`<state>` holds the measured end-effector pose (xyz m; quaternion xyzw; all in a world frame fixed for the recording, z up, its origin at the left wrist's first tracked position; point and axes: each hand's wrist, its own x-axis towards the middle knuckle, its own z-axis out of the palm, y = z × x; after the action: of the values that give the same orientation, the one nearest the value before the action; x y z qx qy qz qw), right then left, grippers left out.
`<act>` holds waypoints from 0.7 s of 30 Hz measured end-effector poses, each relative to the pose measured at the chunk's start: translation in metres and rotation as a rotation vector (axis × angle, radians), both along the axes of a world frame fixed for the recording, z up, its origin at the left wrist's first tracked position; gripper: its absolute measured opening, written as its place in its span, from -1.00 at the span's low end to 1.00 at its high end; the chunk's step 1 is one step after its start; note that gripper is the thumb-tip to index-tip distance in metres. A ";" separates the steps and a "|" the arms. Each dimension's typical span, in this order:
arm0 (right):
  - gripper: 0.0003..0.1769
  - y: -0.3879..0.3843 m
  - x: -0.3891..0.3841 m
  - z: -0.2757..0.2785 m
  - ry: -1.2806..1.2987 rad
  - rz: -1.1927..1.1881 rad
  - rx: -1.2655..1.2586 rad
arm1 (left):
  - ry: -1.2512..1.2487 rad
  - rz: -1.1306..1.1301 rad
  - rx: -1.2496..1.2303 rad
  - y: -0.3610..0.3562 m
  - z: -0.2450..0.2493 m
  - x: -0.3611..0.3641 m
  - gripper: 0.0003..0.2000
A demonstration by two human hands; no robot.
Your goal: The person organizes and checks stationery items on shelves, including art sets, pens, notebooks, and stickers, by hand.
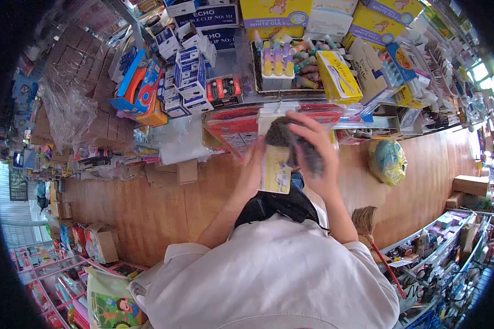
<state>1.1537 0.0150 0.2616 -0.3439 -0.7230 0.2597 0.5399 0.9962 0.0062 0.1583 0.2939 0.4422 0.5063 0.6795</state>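
With right hand (pixel 319 147), grasping a dark-grey, soft-looking, motion-blurred bundle (pixel 280 132) over a flat yellow-and-white printed pack (pixel 275 178); with left hand (pixel 251 170), gripping that pack's left edge, ahead of the white-shirted torso (pixel 269 268). Could drop it onto the brown wooden floor (pixel 148 208) by pushing too hard against one-edged support.

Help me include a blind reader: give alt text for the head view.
A person's left hand holds a yellow-and-white package and the right hand a dark, blurred item. Ahead are stacked boxes; below, a wooden floor.
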 end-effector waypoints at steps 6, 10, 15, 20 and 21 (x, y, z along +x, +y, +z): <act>-0.31 -0.023 -0.022 -0.024 -0.378 0.234 -0.114 | -0.456 -0.085 0.045 -0.010 -0.002 0.000 -0.46; -0.26 -0.047 -0.023 -0.031 -0.387 0.385 -0.149 | -0.360 -0.115 0.029 -0.012 0.018 -0.011 -0.40; -0.23 0.001 -0.022 -0.037 -0.367 0.226 -0.081 | -0.141 0.043 -0.048 -0.035 -0.032 -0.008 -0.58; -0.25 -0.032 -0.041 -0.041 -0.280 0.381 -0.117 | -0.244 0.144 0.072 -0.014 -0.022 -0.030 -0.44; -0.25 -0.032 -0.040 -0.043 -0.284 0.390 -0.118 | -0.202 0.134 0.116 -0.014 0.000 -0.030 -0.44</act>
<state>1.1140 -0.0167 0.2183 -0.2619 -0.8278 0.3500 0.3517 0.9664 -0.0075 0.1584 0.2500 0.3604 0.6022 0.6671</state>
